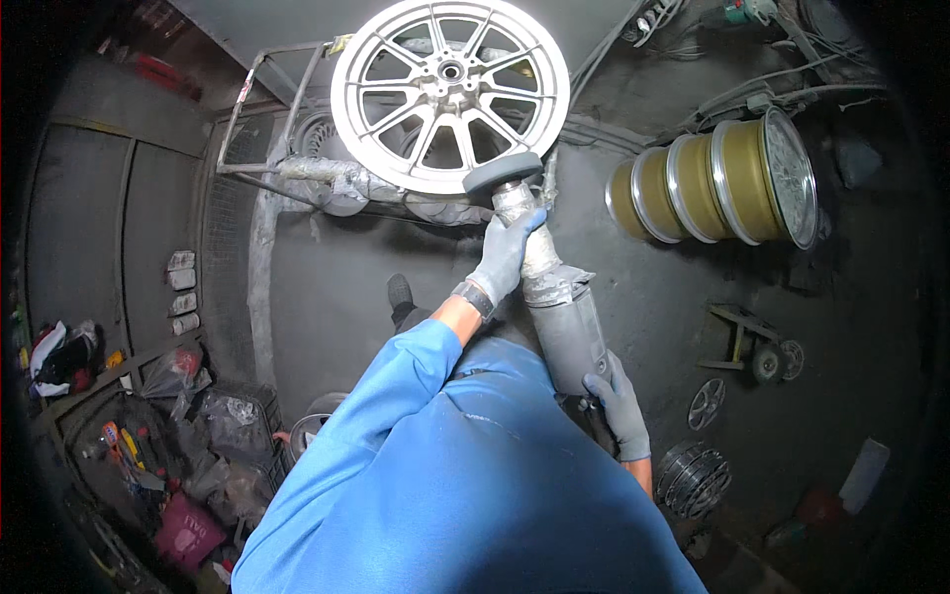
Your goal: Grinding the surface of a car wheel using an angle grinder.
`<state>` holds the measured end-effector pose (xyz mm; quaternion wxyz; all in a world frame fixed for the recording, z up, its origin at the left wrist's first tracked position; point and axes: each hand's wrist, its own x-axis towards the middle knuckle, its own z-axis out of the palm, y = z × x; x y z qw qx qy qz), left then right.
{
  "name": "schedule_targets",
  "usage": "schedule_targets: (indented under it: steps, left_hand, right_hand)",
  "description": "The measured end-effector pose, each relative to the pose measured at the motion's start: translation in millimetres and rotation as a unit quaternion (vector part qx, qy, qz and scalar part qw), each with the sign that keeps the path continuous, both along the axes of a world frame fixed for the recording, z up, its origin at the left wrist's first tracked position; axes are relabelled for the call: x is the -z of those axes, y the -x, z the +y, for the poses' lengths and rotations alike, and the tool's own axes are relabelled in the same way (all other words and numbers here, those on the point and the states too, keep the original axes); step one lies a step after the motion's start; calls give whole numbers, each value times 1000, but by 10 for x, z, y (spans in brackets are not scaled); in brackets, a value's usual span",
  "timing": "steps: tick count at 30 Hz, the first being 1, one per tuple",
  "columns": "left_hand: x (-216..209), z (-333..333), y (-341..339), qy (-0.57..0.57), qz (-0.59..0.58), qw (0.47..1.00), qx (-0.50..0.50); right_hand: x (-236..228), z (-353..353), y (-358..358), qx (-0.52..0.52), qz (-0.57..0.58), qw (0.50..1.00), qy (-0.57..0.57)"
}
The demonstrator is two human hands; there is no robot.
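Observation:
I hold a large grey power sander point(572, 337) with a round grey disc point(503, 173) at its far end. My left hand point(503, 259), in a grey-blue glove, is wrapped round the taped neck behind the disc. At the tool's rear end, my right hand point(618, 408), gloved too, grips the handle; part of its grip is hidden by the body. A bare silver multi-spoke car wheel point(452, 91) is held up facing me on a stand. The disc lies against or very close to the wheel's lower right rim; contact cannot be made out.
A metal frame stand point(341, 183) partly wrapped in tape supports the wheel. Gold-barrelled wheels point(693, 188) lie stacked at the right. Lower right are a small wheeled trolley point(742, 342) and dark wheels point(693, 480). Crates with bags point(233, 421) fill the lower left; cables point(782, 97) run upper right.

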<state>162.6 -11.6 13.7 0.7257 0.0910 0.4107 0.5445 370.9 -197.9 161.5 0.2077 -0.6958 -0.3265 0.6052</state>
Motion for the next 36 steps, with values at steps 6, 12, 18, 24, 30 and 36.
schedule_targets:
  steps: [6, 12, 18, 24, 30, 36]
  left_hand:
    - [-149, -221, 579, 19, 2, 1000, 5]
    - [-141, -319, 1188, 52, 53, 997, -30]
    - [-118, -347, 1231, 66, 83, 993, -44]
    - [-87, -312, 662, 27, 78, 997, 1]
    - [-4, -34, 45, 0, 68, 997, 18]
    - [50, 105, -190, -9, 67, 998, 15]
  right_hand:
    - [341, -222, 266, -36, 18, 999, -24]
    - [620, -141, 609, -89, 38, 995, -35]
    - [618, -7, 609, -123, 9, 992, -18]
    - [851, -268, 109, -7, 99, 994, -51]
    - [413, -49, -150, 20, 112, 993, -9]
    - [501, -60, -267, 33, 60, 998, -7]
